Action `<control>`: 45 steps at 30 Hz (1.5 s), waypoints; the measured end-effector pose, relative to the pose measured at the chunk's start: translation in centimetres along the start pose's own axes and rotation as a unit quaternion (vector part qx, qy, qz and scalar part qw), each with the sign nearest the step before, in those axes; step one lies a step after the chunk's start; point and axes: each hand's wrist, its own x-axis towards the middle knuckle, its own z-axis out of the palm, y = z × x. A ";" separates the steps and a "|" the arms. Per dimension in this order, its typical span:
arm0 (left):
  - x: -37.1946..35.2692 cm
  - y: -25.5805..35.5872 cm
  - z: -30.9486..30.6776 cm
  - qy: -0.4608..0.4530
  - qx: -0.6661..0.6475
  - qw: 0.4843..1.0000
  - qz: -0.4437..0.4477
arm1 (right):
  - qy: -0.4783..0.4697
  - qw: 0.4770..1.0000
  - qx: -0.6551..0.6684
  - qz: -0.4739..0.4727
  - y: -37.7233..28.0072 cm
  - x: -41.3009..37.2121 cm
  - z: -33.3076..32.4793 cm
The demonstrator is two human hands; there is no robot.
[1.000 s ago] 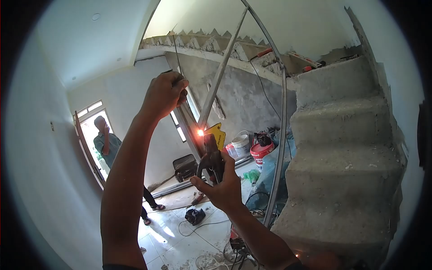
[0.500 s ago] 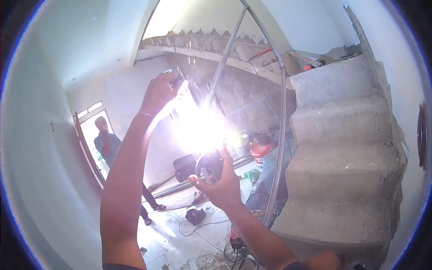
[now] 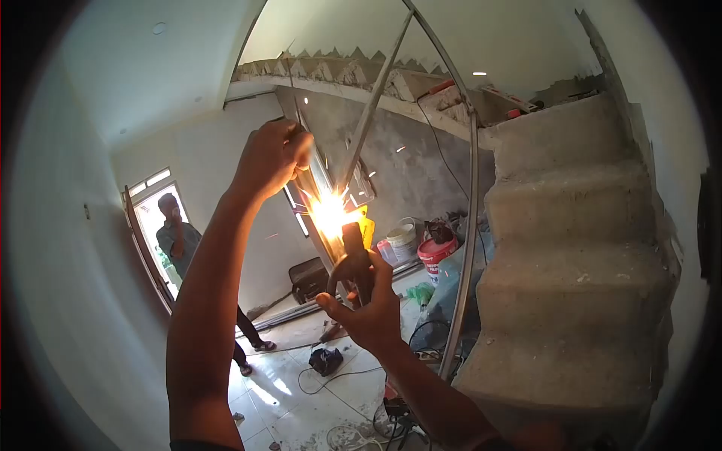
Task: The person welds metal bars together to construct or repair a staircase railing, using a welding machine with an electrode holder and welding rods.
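**Sparks at the joint, weld only part made**

The left hand (image 3: 274,158) was raised high and clenched around a thin metal rod (image 3: 290,83) that ran up towards the ceiling. The right hand (image 3: 370,314) sat lower, gripping the electrode holder (image 3: 353,259) with fingers wrapped tight and the tip pointing up. Between the two hands the arc (image 3: 331,214) burned bright orange, throwing sparks just beside the foot of a slanted steel bar (image 3: 374,101). The glare hid the exact meeting point of the pieces.

A curved steel rail (image 3: 472,225) rose to the right of the arc, in front of the bare concrete stairs (image 3: 579,255). Buckets (image 3: 435,254) and a cable (image 3: 331,374) lay on the tiled floor (image 3: 293,406) below. Another person (image 3: 177,242) stood well apart in the doorway, one hand up by the head.

Judging by the live arc, the joint was mid-weld. The rod was being steadied by hand, which suggested the tack could not yet bear it alone. The rail and slanted bar already stood in place, and the seam at the arc looked to be what remained.
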 end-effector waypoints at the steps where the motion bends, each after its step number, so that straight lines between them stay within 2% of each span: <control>1: 0.0 0.1 0.0 0.000 -0.018 1.000 -0.003 | 0.014 1.000 -0.003 -0.004 0.8 -0.1 0.2; 7: -0.3 0.5 0.2 0.026 -0.052 0.998 0.002 | 0.007 0.999 0.010 -0.032 1.5 0.4 0.4; 13: -0.1 0.2 0.1 0.008 -0.013 1.000 0.012 | -0.003 0.999 -0.004 -0.040 1.4 0.7 0.3; 28: 0.0 -0.2 0.4 0.037 0.033 0.999 0.018 | -0.016 1.000 -0.002 -0.001 0.0 0.7 0.0; 31: 0.4 -1.0 0.4 0.057 0.077 0.994 0.046 | -0.018 0.999 -0.030 -0.004 -0.3 0.9 0.0; 32: 0.4 -1.0 0.2 0.073 0.138 0.980 0.119 | -0.007 1.000 -0.016 -0.006 -0.2 0.9 0.2; 33: 0.6 -0.7 0.1 0.043 0.098 0.993 0.044 | -0.009 1.000 -0.009 -0.018 -0.2 0.9 0.1; 35: -0.1 0.0 0.3 0.032 0.019 0.999 -0.002 | -0.013 1.000 -0.012 -0.007 -0.8 0.8 -0.1; 37: -0.1 -0.1 0.4 0.034 -0.010 0.999 -0.002 | -0.027 0.999 -0.030 0.023 -1.0 0.9 -0.1; 41: 0.0 -0.4 0.4 0.025 0.070 0.997 0.033 | -0.027 0.999 -0.025 0.008 -0.7 0.6 -0.2; 43: -0.2 0.0 0.4 0.023 0.025 0.999 0.015 | 0.039 0.998 0.004 -0.048 1.1 0.1 0.6; 45: -0.2 0.0 0.3 0.022 0.002 1.000 0.015 | 0.044 0.997 -0.017 -0.060 1.7 0.2 0.7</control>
